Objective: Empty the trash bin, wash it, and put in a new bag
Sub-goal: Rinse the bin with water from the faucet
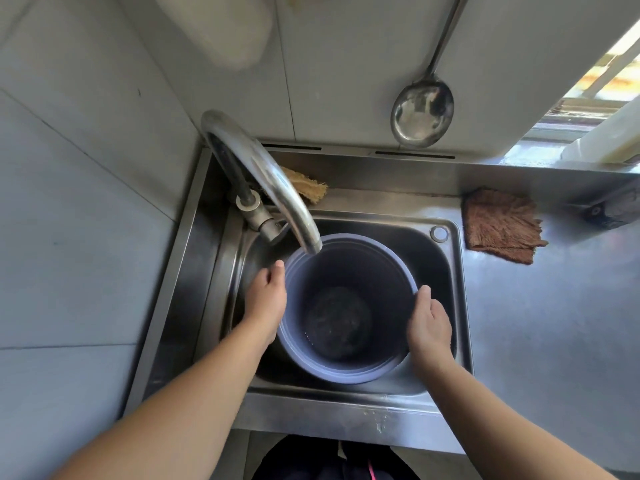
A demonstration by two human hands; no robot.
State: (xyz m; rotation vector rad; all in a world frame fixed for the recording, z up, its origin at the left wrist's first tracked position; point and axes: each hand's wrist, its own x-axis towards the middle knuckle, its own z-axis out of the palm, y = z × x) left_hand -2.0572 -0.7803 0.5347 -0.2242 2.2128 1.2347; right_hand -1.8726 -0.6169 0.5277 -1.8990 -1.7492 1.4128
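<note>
View: head camera, looking down into a kitchen sink
Item: trash bin, round, lavender-blue plastic, open mouth facing up, no bag in it
Location: standing in the basin of the steel sink, directly below the spout of the faucet
Contents: a dark patch at the bottom, either residue or shallow water; cannot tell which
Water: no stream is plainly visible from the spout
Left hand: pressed against the left outer wall just under the rim, thumb up near the lip; fingers are hidden behind the wall, so whether they curl round it cannot be told
Right hand: laid against the right outer wall at the rim, thumb raised beside the lip; fingers likewise hidden
Grip: the bin sits clasped between the two hands from opposite sides
Handling, judged: thin-walled plastic, light when empty, heavier and prone to slosh once water collects; the wall probably flexes under a squeeze, and will be slippery when wet
Best hold, judged: both sides under the rolled rim, where the lip stiffens the wall and gives the thumbs a catch
Stage, judged: emptied, washing in hand, new bag not yet fitted
Nearby: fibre scrubber behind the faucet; brown cloth on the counter; ladle hanging on the wall
</note>
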